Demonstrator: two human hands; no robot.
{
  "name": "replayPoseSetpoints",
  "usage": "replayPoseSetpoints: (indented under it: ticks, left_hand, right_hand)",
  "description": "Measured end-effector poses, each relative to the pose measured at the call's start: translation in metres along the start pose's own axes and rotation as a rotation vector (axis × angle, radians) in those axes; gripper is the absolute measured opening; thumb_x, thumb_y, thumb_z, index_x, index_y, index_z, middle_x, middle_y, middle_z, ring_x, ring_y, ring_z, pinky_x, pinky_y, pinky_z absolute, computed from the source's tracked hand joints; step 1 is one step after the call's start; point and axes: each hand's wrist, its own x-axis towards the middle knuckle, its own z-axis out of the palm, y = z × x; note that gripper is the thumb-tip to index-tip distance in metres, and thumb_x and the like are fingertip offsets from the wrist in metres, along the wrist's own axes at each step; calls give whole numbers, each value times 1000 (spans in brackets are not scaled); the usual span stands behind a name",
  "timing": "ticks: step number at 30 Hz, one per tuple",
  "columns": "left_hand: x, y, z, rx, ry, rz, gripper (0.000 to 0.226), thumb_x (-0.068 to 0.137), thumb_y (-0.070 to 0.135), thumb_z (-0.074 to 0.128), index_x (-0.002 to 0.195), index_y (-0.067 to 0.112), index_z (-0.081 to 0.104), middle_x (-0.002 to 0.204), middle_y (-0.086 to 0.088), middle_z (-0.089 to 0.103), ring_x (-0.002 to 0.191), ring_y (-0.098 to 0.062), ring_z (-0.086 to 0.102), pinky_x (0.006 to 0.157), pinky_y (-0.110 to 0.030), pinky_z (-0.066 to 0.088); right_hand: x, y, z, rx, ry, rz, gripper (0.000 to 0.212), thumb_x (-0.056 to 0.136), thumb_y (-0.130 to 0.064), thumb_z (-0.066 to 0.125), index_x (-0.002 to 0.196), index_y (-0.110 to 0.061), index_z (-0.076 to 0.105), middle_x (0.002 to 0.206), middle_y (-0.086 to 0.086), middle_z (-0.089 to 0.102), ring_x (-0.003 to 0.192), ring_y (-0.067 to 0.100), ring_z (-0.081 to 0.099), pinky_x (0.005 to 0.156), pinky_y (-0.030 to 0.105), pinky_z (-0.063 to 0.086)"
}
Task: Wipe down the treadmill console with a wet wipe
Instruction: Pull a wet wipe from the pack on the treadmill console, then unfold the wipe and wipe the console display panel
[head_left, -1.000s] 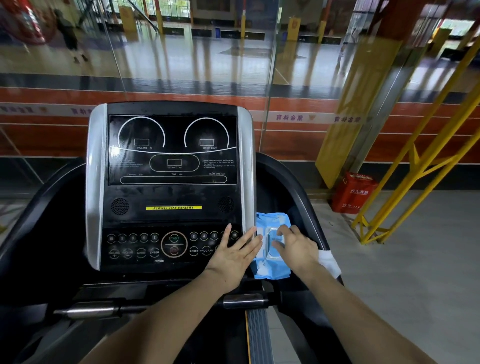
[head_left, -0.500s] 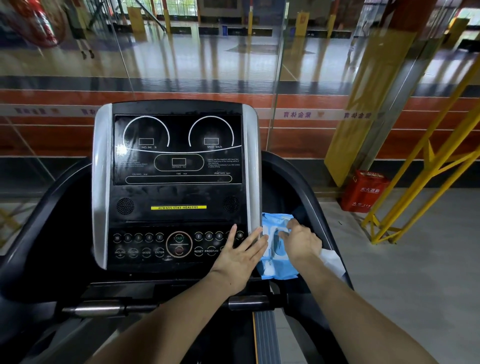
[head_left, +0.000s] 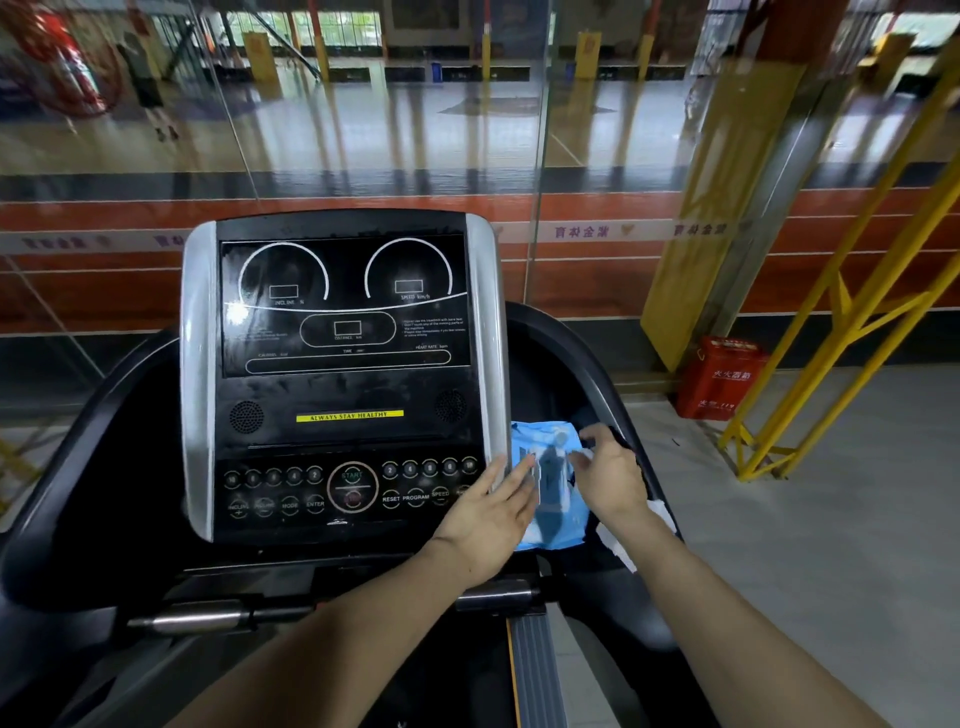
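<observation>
- The blue plastic wet-wipe pack lies in the treadmill's right side tray, touching the black console at its silver right edge.
- The left hand rests flat on the pack, fingers straight.
- The right hand has curled fingers at the pack's top; the blur hides whether they pinch anything.

The right hand has lifted off the blue wipe pack, fingers pinching.

**Wipe pack partly masked by hands, blur**

Motion blur smears the blue wipe pack & right hand; whether its fingers pinch a wipe can't be told. Left hand covers the console's lower-right buttons & the pack's left edge. Small print on the display is too fine to read. Both forearms are cut off at the bottom edge.
</observation>
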Motion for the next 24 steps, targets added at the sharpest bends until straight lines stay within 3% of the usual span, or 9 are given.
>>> replayPoseSetpoints:
  ticks: [4,8,10,13,15,19,22,24]
  left_hand:
    - [26,17,-5,115,-86,5,68,107,29,34,163,2,7,173,-21,5,155,-45,-21,122,-65,-13]
    - [47,21,-13,136,-224,42,69,108,36,37,164,8,10,174,-17,3,156,-42,-20,125,-63,-11]
    - [55,19,-11,139,-258,30,71,107,38,38,165,9,7,174,-17,-5,156,-42,-20,124,-63,-13]
    - [61,17,-7,120,-302,31,76,106,39,42,165,11,5,174,-13,-9,156,-41,-21,124,-64,-14]
    - [64,21,-5,90,-321,8,76,106,37,42,165,10,3,174,-12,-8,157,-39,-19,122,-64,-17]
    - [67,24,-10,10,-335,-18,75,105,33,43,165,9,4,174,-13,-7,158,-37,-18,123,-64,-16]
    - [58,19,-23,-190,-197,-39,69,102,20,49,163,8,19,173,-12,16,161,-33,-9,128,-56,-5]
    - [48,20,-35,-566,19,-187,55,103,17,49,156,12,36,161,-7,43,160,-28,16,129,-42,12]
  right_hand:
    - [-14,2,-23,241,44,-40,26,104,-19,60,129,-16,57,113,8,69,92,25,63,82,35,50]
    - [-25,11,-41,322,-2,-35,22,104,-15,48,124,-23,51,101,4,67,81,20,62,68,32,45]
    - [-28,18,-44,316,13,-41,19,102,-8,48,114,-23,51,102,5,66,84,25,62,70,34,44]
    - [-32,22,-47,348,50,-10,23,102,-4,51,100,-27,51,99,2,65,91,25,62,71,33,45]
    - [-36,25,-50,392,74,-10,13,103,-9,57,100,-22,56,92,-4,66,89,21,62,72,31,46]
    - [-44,27,-59,521,71,6,8,98,-17,74,96,-19,66,90,1,74,88,21,69,76,28,52]
    - [-54,20,-73,629,62,-5,8,93,-18,79,88,-19,73,88,-3,79,89,10,73,80,22,52]
    - [-61,11,-87,693,51,-38,7,92,-18,80,85,-18,77,88,-2,80,87,6,72,81,21,52]
